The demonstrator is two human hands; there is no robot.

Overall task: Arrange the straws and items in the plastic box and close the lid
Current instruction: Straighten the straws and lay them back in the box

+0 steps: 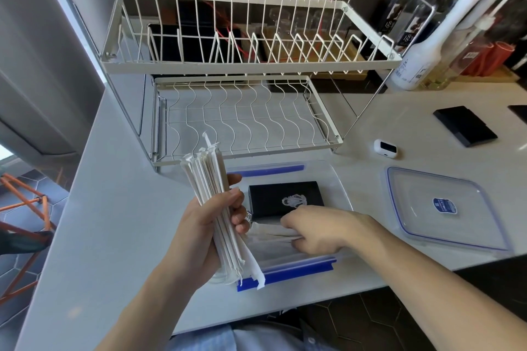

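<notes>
Bare forearms, no sleeves reaching the wrists; pale blue striped shirt (216, 340) with a small button

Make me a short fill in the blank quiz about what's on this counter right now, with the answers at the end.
1. The left hand grips a bundle of paper-wrapped ____.
2. The lid lies on the counter to the ____ of the plastic box.
3. The black card box lies ____ the plastic box.
4. The right hand reaches into the plastic box, its fingers on more wrapped ____.

Answers: straws; right; inside; straws
</notes>
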